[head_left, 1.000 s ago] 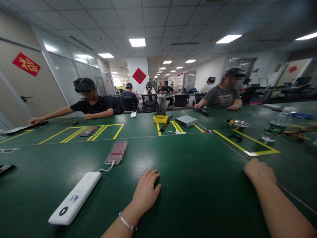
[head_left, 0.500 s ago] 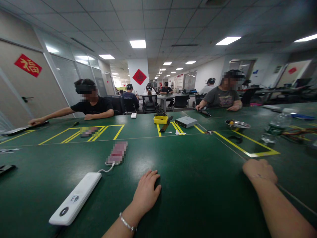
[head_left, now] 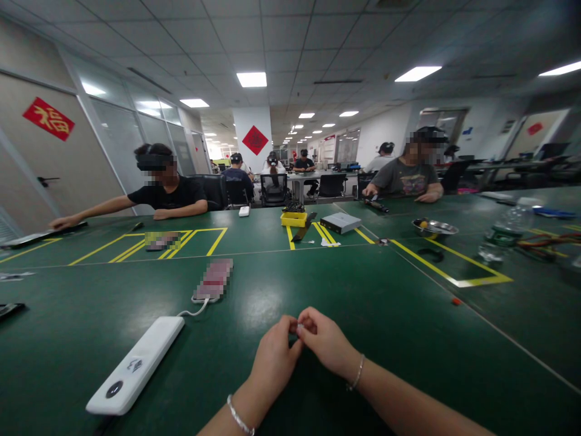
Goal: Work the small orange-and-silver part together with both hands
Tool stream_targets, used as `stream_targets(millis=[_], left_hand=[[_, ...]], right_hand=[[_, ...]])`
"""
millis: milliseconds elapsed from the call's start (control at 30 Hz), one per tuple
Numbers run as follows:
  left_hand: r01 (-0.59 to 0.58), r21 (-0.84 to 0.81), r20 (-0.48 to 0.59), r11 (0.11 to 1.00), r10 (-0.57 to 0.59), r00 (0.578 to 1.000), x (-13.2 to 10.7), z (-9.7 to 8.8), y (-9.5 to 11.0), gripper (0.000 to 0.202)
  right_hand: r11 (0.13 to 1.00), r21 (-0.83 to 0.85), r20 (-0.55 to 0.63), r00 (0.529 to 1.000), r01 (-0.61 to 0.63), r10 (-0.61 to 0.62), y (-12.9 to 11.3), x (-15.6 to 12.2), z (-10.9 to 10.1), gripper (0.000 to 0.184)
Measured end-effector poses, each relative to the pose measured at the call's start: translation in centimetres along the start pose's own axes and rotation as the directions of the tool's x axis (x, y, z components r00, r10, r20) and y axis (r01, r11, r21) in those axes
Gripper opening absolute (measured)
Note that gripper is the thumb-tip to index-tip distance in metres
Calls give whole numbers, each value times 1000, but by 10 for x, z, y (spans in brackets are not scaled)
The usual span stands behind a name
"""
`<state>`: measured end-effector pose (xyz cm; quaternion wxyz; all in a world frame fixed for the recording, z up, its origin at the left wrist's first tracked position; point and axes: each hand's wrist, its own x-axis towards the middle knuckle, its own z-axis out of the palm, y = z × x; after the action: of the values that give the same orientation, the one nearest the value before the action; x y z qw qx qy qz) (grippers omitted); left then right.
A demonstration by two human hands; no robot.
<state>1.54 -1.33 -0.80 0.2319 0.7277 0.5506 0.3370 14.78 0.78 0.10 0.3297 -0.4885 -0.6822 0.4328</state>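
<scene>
My left hand (head_left: 275, 351) and my right hand (head_left: 327, 340) meet above the green table (head_left: 390, 339), thumbs and fingertips pinched together. A tiny whitish bit (head_left: 299, 327) shows between the fingertips, too small to name. Both hands are closed around that spot, and the fingers partly hide it. Each wrist wears a silvery bracelet. To the right, a small orange-red piece (head_left: 456, 301) lies on the table by the seam, apart from my hands.
Left of my hands lie a white power bank (head_left: 138, 363) and a phone (head_left: 213, 280) joined by a cable. Farther off are a yellow tray (head_left: 293, 220), a grey box (head_left: 340, 222), a metal bowl (head_left: 434, 229) and a plastic bottle (head_left: 505, 233). Two people sit across the table.
My right hand has moved left from the table's right side to meet my left hand, uncovering the orange-red piece. My left hand's fingers have gone from spread to pinched.
</scene>
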Motion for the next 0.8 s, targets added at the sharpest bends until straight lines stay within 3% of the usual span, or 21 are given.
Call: stream_targets(millis=[67, 167, 233, 267, 367, 467, 500, 567, 800], left_hand=[[10, -31, -6, 999, -10, 1000, 0, -1, 0, 16], [46, -97, -19, 994, -48, 999, 3, -4, -3, 18], [72, -181, -19, 981, -76, 997, 5, -7, -6, 19], [85, -229, -17, 970, -92, 996, 6, -8, -8, 20], [127, -340, -15, 932, -141, 990, 8, -8, -12, 23], [150, -404, -14, 902, -170, 985, 10, -7, -14, 23], [154, -426, -11, 892, -176, 984, 11, -7, -14, 22], [156, -472, -9, 868, -182, 983, 11, -6, -15, 21], [177, -587, 17, 790, -206, 978, 14, -8, -22, 20]], right_hand=[[999, -35, 20, 1000, 8, -8, -5, -3, -2, 16], [950, -312, -7, 1000, 20, -23, -1, 1, -38, 29], [801, -595, -165, 985, -64, -44, 11, 4, -78, 35], [693, -702, -273, 961, -164, -49, 21, 5, -101, 36], [423, -722, -597, 802, -548, 19, 58, -3, -170, 41], [375, -519, -746, 621, -768, 240, 91, -18, -219, 45], [378, -469, -748, 587, -798, 309, 97, -23, -230, 45], [381, -426, -729, 560, -821, 393, 104, -30, -241, 44], [376, -425, -746, 554, -823, 369, 101, -34, -245, 40]])
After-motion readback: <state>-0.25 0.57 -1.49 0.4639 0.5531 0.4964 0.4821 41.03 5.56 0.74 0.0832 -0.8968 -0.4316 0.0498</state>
